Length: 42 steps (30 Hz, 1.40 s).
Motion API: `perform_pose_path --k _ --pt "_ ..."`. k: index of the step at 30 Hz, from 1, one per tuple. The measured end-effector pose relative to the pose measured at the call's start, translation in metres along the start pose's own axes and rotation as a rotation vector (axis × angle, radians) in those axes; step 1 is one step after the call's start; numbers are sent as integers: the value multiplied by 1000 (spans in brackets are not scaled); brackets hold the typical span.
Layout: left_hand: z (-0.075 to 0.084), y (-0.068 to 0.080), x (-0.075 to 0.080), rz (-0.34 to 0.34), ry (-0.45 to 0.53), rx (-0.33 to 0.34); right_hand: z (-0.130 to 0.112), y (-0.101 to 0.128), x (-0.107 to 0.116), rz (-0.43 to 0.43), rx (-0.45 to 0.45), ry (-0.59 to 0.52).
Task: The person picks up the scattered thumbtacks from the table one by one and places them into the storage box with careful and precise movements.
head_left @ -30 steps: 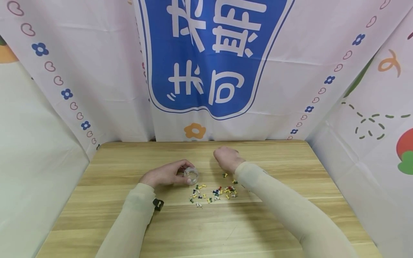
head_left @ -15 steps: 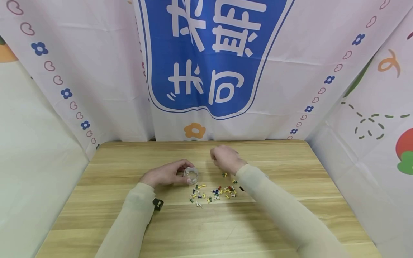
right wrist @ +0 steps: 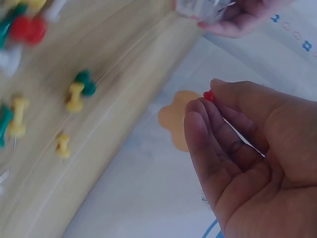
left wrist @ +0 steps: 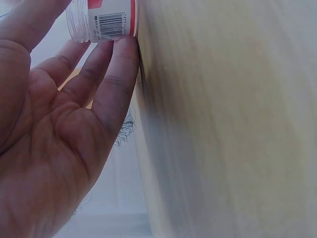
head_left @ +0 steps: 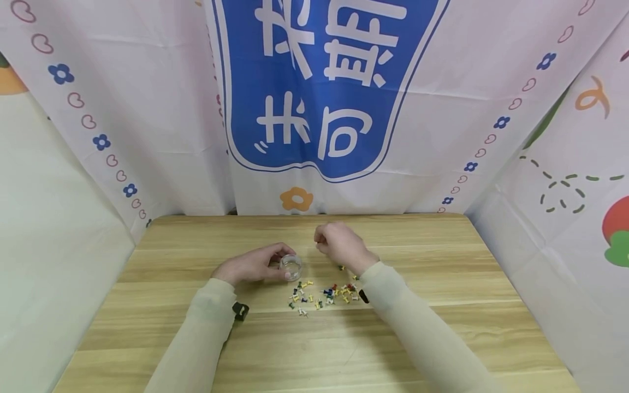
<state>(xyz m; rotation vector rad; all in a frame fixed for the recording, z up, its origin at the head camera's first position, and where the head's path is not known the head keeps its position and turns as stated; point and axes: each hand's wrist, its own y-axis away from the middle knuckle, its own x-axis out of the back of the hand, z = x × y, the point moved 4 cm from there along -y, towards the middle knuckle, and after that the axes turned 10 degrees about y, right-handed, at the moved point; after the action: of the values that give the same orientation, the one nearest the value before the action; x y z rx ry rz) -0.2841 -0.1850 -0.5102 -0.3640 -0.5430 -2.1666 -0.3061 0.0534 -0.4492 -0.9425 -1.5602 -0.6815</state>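
Gripping a clear jar (head_left: 291, 267) with a barcode label in the left hand (head_left: 254, 264), thumb and fingers curled about its side, at lower centre of the head view. Pinching a red push pin (right wrist: 208, 95) between right hand (right wrist: 257, 144) thumb and fingertips, to the jar's right and apart from it. Showing loose push pins (head_left: 329, 293), white, yellow, green, blue and red, strewn across the tabletop (head_left: 344, 349) below.

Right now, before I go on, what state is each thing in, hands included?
Clear jar: upright, lid off; contents too unclear to tell.
Left hand: gripping the jar's side between thumb and fingers.
Red pushpin: pinched, off the table, mostly hidden by fingers.
Right hand: raised, pinching the red pushpin, apart from the jar.
Loose pushpins: scattered on the table, several colors.
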Motion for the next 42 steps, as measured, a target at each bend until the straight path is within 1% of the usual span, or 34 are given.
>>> perform_pose_path --k 5,11,16,19,24,34,42 --pt "1 0 0 -4 -1 -9 -10 6 0 29 -4 -73" --pt "0 0 0 -9 12 -15 -24 13 -7 15 18 -145" --pt "0 0 0 -15 21 -26 -35 15 -16 20 50 -159" --pt "-1 0 0 -21 25 -32 -41 17 -21 8 61 -172" --pt "-2 -1 0 -24 16 -28 -50 20 -28 -9 63 -170" --pt "0 -1 0 -22 -5 -32 -52 20 -35 0 71 -129" --pt "-1 -2 0 -23 11 -30 -40 27 -22 -5 28 -138"
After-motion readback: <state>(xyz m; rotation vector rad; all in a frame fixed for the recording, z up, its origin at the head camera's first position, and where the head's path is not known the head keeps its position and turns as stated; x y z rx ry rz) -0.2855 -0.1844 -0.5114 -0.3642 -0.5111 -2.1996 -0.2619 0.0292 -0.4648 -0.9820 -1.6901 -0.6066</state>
